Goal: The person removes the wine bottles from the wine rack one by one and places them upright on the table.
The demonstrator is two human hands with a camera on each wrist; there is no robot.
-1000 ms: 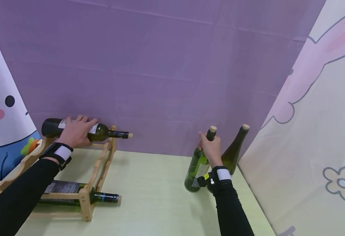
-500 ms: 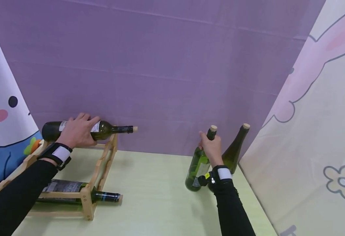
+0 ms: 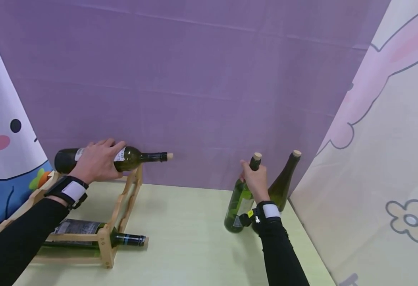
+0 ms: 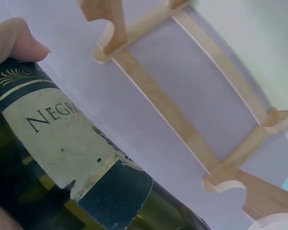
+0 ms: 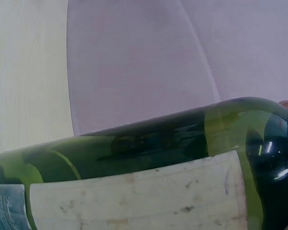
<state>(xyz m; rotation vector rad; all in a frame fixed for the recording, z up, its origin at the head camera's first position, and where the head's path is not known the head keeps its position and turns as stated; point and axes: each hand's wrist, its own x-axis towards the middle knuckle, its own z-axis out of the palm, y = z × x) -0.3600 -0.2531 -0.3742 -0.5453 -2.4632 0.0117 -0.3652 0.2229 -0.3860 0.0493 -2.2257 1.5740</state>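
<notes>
At far left, a printed wall panel (image 3: 1,159) shows a white cartoon figure with a pink cheek. Beside it, on the pale desk (image 3: 183,230), stands a light wooden rack (image 3: 105,246). Low on its near side lies a corked bottle (image 3: 78,227), neck pointing right. Over the rack's far side, my left hand (image 3: 99,161) holds a dark bottle (image 3: 131,158) on its side, fingers clamped round its body, cork to the right; I cannot tell whether it touches the wood. Its label begins "NEGR".

A purple cloth (image 3: 209,99) hangs behind everything. Well to the right, a green bottle (image 3: 235,204) with a pale label stands on the desk, my right hand (image 3: 257,182) wrapped round its neck just below the cork. Just right of that is an olive bottle (image 3: 283,182), also corked, partly hidden by my wrist. At far right, another panel (image 3: 376,167) bears a pink shape and an outlined flower.
</notes>
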